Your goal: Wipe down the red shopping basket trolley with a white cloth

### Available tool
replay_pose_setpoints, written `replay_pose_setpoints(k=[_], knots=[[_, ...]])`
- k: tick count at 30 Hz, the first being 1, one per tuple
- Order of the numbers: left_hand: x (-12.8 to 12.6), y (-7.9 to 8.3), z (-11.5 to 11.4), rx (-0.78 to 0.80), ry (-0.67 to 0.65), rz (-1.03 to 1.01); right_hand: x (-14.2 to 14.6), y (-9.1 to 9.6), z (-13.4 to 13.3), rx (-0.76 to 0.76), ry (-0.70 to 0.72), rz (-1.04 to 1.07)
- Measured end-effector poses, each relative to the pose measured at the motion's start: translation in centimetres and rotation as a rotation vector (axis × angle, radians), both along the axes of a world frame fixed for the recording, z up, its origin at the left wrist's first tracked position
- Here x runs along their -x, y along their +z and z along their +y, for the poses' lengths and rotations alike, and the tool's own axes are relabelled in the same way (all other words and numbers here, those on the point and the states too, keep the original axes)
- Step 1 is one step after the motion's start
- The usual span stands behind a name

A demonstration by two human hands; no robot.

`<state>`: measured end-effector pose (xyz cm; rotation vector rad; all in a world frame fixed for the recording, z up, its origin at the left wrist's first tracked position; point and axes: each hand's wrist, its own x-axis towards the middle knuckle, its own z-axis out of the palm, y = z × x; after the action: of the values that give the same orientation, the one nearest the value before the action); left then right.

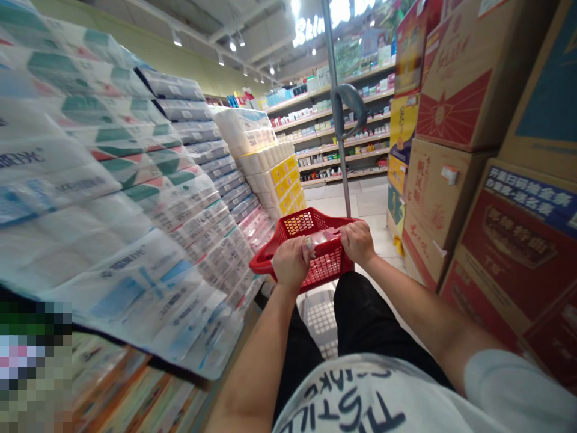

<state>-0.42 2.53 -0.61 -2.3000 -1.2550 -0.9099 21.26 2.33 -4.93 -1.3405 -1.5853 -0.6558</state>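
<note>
A red plastic shopping cart basket (301,227) stands in front of me in a shop aisle. My left hand (291,261) is closed around the left part of the cart's handle (323,237). My right hand (357,242) is closed around the right part of the same handle. A grey metal pole (339,138) rises from the far side of the cart.
Stacked packs of tissue paper (135,180) line the left side. Large cardboard boxes (473,150) are piled along the right. Shelves of goods (333,126) stand at the far end across a pale tiled floor (365,204).
</note>
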Motion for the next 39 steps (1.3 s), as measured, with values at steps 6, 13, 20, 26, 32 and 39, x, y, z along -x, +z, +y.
replay_pose_setpoints(k=[6, 13, 20, 26, 32, 39], knots=[[-0.1, 3.8, 2.2, 0.353, 0.217, 0.145, 0.1, 0.2, 0.0, 0.011, 0.020, 0.006], [0.9, 0.4, 1.0, -0.018, 0.053, 0.052, 0.2, 0.2, 0.0, 0.006, 0.018, 0.006], [1.0, 0.0, 0.2, -0.017, 0.025, 0.029, 0.0, -0.2, 0.2, -0.023, -0.003, -0.008], [-0.2, 3.2, 0.9, 0.329, 0.310, 0.110, 0.2, 0.1, 0.0, -0.012, 0.002, -0.018], [1.3, -0.4, -0.2, -0.049, 0.049, 0.071, 0.1, 0.1, -0.2, -0.027, 0.006, -0.014], [1.6, 1.9, 0.8, 0.236, 0.230, 0.040, 0.1, 0.0, 0.0, -0.032, -0.022, -0.029]])
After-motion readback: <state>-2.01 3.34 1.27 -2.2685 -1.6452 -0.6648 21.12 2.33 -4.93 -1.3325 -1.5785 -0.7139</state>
